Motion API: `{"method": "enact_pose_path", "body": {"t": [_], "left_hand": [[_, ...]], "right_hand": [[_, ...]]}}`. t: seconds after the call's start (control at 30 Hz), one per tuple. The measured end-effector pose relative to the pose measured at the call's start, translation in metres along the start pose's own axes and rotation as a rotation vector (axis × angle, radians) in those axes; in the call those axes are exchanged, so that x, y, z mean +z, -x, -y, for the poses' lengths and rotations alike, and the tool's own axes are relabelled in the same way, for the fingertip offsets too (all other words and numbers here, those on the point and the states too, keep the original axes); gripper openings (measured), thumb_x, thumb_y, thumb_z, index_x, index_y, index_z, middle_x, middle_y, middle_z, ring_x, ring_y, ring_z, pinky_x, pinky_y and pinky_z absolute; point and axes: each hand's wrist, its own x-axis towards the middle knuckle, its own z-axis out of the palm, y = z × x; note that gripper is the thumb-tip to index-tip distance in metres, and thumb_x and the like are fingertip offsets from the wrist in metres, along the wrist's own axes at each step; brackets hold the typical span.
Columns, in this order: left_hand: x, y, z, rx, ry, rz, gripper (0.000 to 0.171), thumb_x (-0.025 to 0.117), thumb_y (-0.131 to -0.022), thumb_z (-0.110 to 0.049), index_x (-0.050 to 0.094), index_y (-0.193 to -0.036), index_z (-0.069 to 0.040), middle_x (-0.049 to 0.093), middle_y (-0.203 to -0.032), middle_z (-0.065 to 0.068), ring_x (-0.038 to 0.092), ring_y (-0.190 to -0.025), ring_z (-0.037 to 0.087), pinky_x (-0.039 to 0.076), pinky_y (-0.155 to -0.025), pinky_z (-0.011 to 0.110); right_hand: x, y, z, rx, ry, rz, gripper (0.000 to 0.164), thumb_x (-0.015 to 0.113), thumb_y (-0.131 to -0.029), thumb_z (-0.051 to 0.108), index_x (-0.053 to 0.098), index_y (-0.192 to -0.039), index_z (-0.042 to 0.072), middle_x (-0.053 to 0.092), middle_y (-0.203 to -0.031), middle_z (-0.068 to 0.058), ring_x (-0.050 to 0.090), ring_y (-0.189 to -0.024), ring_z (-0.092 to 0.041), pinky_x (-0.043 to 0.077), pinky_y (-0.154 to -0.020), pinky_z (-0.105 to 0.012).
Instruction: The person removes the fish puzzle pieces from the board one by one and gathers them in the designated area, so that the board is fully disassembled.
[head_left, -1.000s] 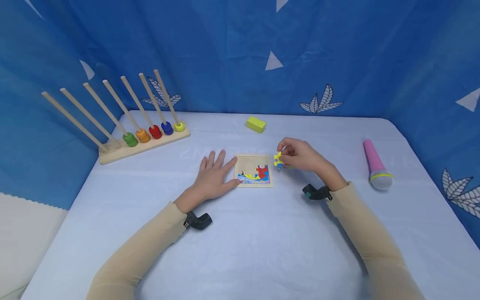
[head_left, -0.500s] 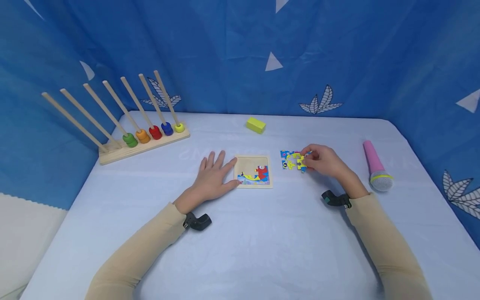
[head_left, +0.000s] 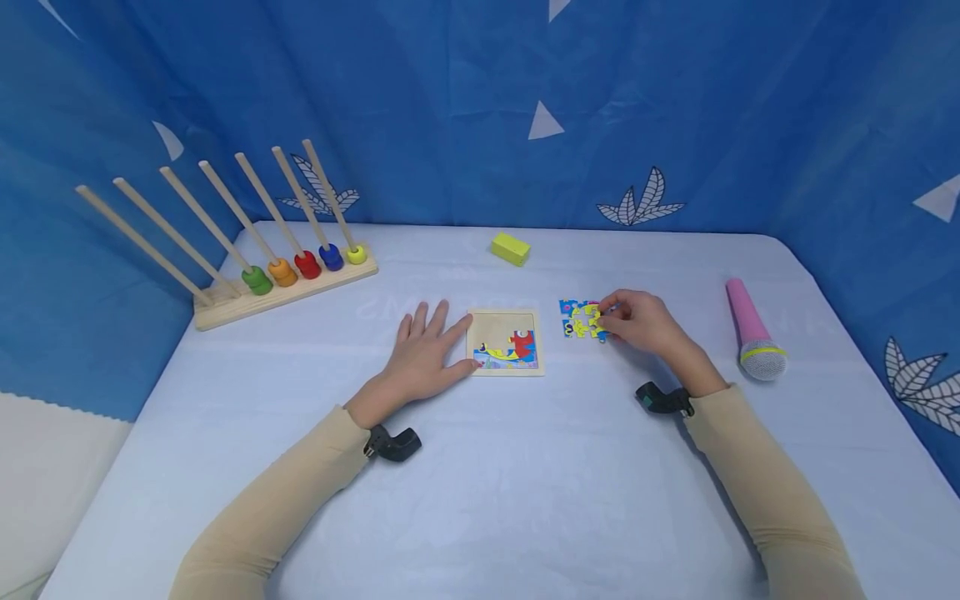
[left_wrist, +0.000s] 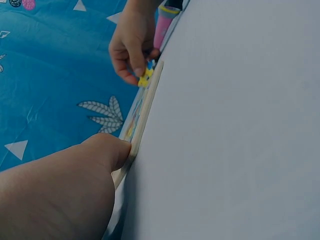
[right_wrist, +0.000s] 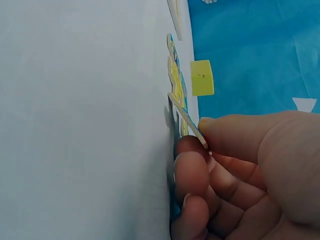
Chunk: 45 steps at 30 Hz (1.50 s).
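Observation:
A square wooden puzzle tray lies in the middle of the table, its lower part filled with red, yellow and blue pieces. My left hand rests flat beside it with fingers spread. The thumb and index fingertip touch the tray's left edge. To the right of the tray, several loose yellow and blue puzzle pieces lie close together. My right hand pinches one puzzle piece between thumb and fingers at the right side of that group. In the right wrist view this piece is tilted, its near edge raised off the table.
A yellow-green block lies behind the tray. At the back left stands a wooden peg rack with coloured beads on several pegs. A pink toy microphone lies at the right. Blue curtain borders the table's back.
My right hand has moved right from beside the tray to the far side of the loose pieces, then slightly back left with the pinched puzzle piece. My left hand has stayed in place.

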Motion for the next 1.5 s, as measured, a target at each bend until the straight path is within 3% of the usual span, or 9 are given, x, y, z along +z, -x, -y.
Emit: {"method": "enact_pose_path", "body": {"t": [0.47,1.5], "left_hand": [[0.0027,-0.0011,0.0015,0.0,-0.009,-0.007,0.078,0.054,-0.096,-0.057,0.031,-0.162,-0.023,0.011,-0.172,0.019,-0.001,-0.158,0.048,0.003,-0.125,0.067],[0.0019,-0.001,0.0009,-0.003,-0.004,-0.002,0.078,0.054,-0.096,-0.057,0.03,-0.162,-0.023,0.01,-0.172,0.018,-0.002,-0.158,0.047,0.002,-0.125,0.067]], "right_hand": [[0.0086,0.0017,0.0031,0.013,0.096,-0.064,0.02,0.068,-0.096,0.019,0.069,-0.106,0.002,0.063,-0.087,-0.012,0.053,-0.08,-0.024,0.044,-0.067,-0.03],[0.0081,0.0022,-0.0003,-0.051,0.1,-0.059,0.017,0.068,-0.095,0.014,0.069,-0.105,0.001,0.061,-0.08,-0.009,0.051,-0.075,-0.023,0.04,-0.065,-0.032]]}}
